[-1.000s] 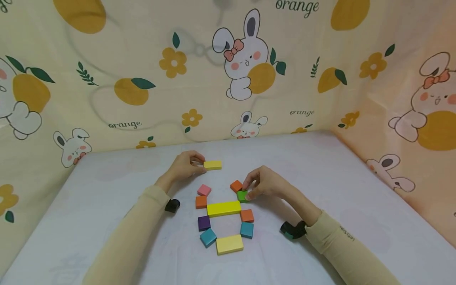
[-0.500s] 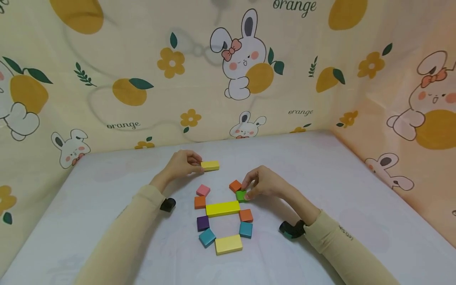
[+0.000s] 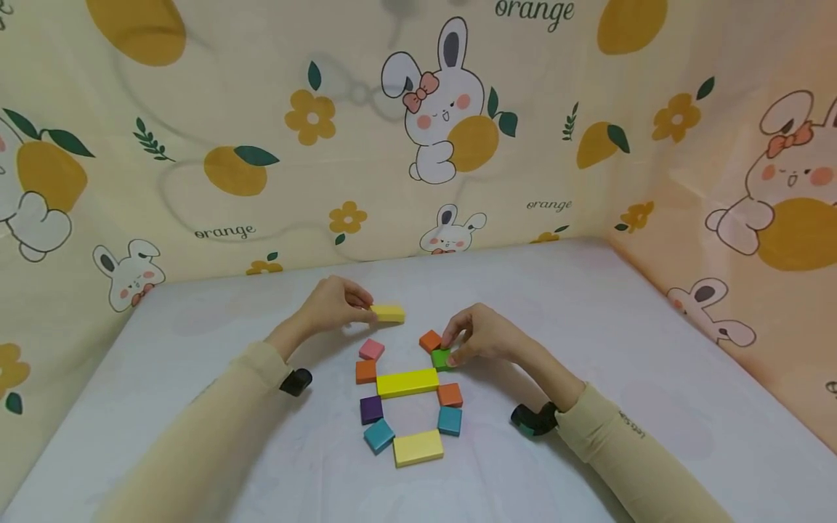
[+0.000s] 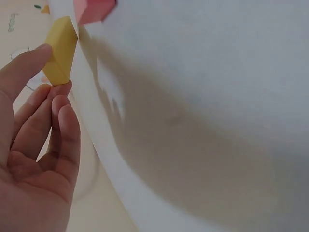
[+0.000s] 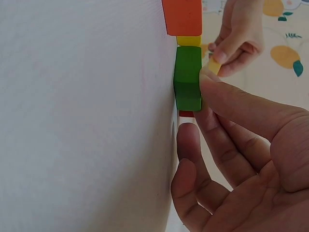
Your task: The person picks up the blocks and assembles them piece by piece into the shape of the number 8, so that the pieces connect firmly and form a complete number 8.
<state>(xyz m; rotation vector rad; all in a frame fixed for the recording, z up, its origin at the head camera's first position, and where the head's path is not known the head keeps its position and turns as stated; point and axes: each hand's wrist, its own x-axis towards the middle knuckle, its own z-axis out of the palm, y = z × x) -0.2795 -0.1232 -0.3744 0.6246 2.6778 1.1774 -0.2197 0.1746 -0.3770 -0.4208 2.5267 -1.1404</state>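
Note:
My left hand (image 3: 330, 305) pinches a pale yellow rectangular block (image 3: 390, 314) by its left end, beyond the other blocks. In the left wrist view, the thumb and fingertips grip this yellow block (image 4: 63, 50) above the white surface. My right hand (image 3: 489, 335) pinches a small green block (image 3: 441, 359) between thumb and fingers. The green block (image 5: 187, 79) stands on the table in the right wrist view. Just behind it is an orange block (image 3: 429, 341); a long bright yellow block (image 3: 408, 383) lies at its near left. Across from it sits a pink block (image 3: 372, 349).
Nearer me, an orange block (image 3: 450, 395), a teal block (image 3: 449, 420), a pale yellow block (image 3: 418, 448), another teal block (image 3: 379, 436), a purple block (image 3: 371, 410) and an orange block (image 3: 366, 371) form a ring. A patterned cloth wall (image 3: 366, 167) borders the white table (image 3: 556, 290).
The left hand has brought its yellow block slightly nearer to the arranged blocks. My right hand keeps its place at the green block. The head view has shifted a little.

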